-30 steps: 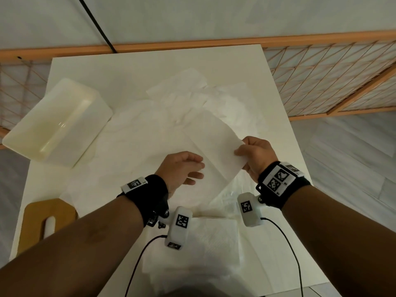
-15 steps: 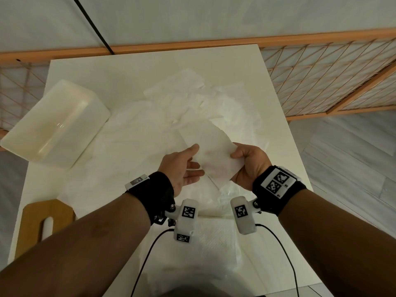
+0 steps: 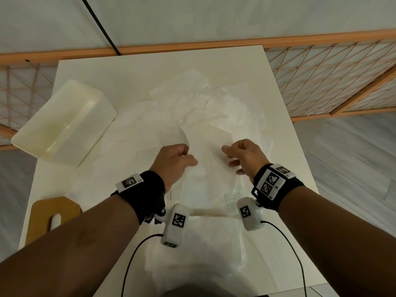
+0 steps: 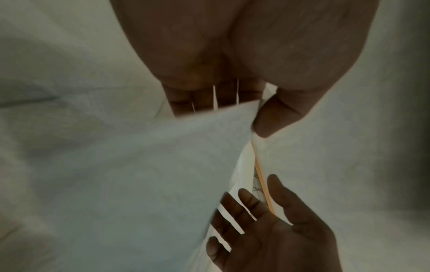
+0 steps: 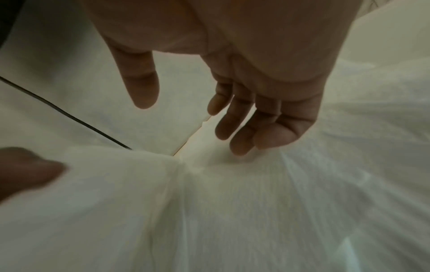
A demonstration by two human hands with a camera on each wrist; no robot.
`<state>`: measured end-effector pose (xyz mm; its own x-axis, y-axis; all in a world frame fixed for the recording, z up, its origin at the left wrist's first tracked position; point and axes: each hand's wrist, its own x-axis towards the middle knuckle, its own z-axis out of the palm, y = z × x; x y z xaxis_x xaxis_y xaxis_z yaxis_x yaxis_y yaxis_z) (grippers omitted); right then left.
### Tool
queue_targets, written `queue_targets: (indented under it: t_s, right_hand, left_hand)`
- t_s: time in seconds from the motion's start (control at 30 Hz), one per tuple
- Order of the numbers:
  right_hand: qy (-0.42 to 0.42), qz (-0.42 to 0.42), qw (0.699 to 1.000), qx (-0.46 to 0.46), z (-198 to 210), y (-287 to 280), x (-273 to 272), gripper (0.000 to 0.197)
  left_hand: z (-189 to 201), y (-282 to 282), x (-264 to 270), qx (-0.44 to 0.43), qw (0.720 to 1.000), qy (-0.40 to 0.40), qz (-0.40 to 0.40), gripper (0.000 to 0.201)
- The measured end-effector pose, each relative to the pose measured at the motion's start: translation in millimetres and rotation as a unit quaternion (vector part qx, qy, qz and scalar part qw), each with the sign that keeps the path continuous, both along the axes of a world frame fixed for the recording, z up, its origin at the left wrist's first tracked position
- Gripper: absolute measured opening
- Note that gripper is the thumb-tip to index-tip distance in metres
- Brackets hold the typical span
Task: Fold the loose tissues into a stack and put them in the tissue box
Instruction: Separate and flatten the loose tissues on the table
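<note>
1. Table (image 3: 132,73) carries a wide spread of loose tissues (image 3: 192,108) across its middle; tissue box (image 3: 62,127) sits open at the far-left corner, well apart from your hands, and nothing shows inside it
2. Folded stack (image 3: 216,239) lies at the near edge, under your wrists. Square each new fold to it
3. The tissue in hand (image 3: 205,151) is raised between both hands. Your left hand (image 3: 173,161) pinches its left edge, thumb (image 4: 274,114) against fingers
4. Your right hand (image 3: 246,157) is spread and relaxed, fingers (image 5: 242,117) hanging over the sheet, gripping nothing I can see
5. To fold well: retake the free corner with the right, match the edges, lay it flat, then press the crease. One-handed, I'd expect the sheet to sag and skew
6. Hard to read: white on white, so tissue edges blur and I can't count sheets; stack's near side is cut off at the frame bottom; wooden board (image 3: 53,211) at near left is partly hidden by your forearm
</note>
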<state>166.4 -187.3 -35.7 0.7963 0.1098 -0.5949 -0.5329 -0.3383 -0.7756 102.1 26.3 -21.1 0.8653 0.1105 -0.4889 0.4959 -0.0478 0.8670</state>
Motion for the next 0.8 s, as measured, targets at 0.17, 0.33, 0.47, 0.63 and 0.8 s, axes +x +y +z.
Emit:
queue_targets:
  t_s: [0.17, 0.33, 0.47, 0.63, 0.8]
  right_hand:
    - [0.023, -0.009, 0.996, 0.082, 6, 3, 1, 0.059]
    - [0.055, -0.011, 0.994, 0.095, 8, 5, -1, 0.066]
    - [0.112, 0.146, 0.976, 0.114, 6, -2, -9, 0.055]
    - [0.059, 0.190, 0.974, 0.109, 6, 5, -16, 0.042]
    - [0.015, -0.025, 0.996, 0.089, 12, 3, -6, 0.028]
  left_hand:
    - [18, 7, -7, -0.071, 0.986, 0.013, -0.147, 0.057]
    - [18, 2, -24, 0.118, 0.885, 0.033, -0.449, 0.014]
    - [17, 2, -29, 0.165, 0.898, 0.019, -0.407, 0.022]
    - [39, 13, -10, 0.299, 0.870, -0.119, -0.374, 0.013]
    - [43, 0, -35, 0.339, 0.771, -0.215, -0.494, 0.006]
